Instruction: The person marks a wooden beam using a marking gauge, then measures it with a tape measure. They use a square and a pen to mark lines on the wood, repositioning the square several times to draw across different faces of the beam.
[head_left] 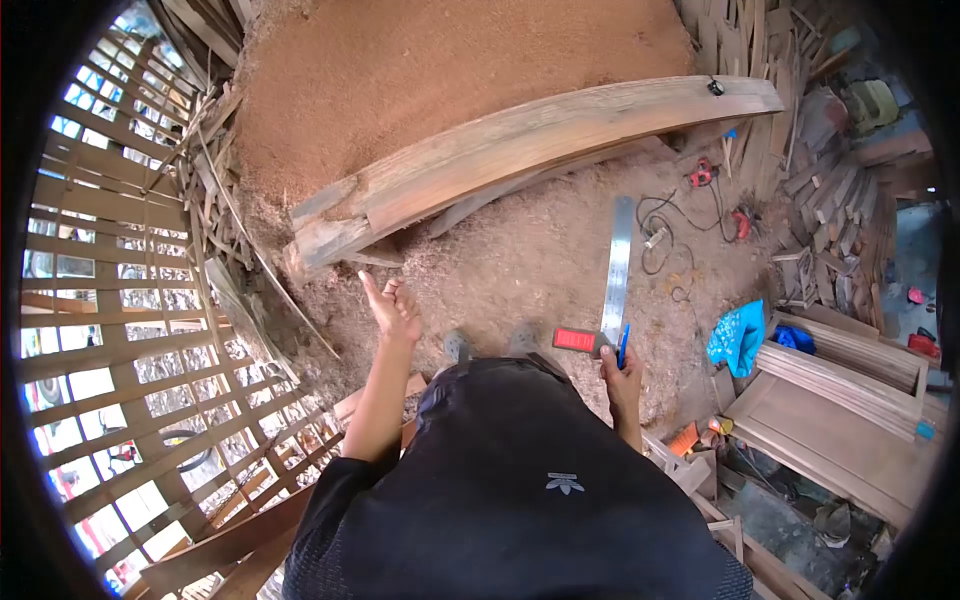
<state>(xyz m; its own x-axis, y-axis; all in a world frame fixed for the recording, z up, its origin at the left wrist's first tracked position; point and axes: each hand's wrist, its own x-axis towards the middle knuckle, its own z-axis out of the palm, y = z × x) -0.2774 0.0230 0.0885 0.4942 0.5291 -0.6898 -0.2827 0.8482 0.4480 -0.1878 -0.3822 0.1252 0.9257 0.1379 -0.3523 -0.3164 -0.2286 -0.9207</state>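
Note:
My left hand (395, 308) is raised over the dusty ground near the lower end of a long wooden beam (530, 150). One digit points up, the others are loosely curled, and nothing is in it. Closed low in front of my body, my right hand (622, 378) grips a try square and a blue pen (624, 343). The square has a red and black handle (578, 341) and a long steel blade (617, 265) pointing away from me. Part of the grip is hidden behind the fingers.
A big sawdust heap (450, 70) rises behind the beam. Red corded tools (703, 173) lie on the right. Stacked wood (840, 210), a blue patterned cloth (737, 337) and a panelled wooden piece (830, 430) stand farther right. A slatted fence (110, 290) borders the left.

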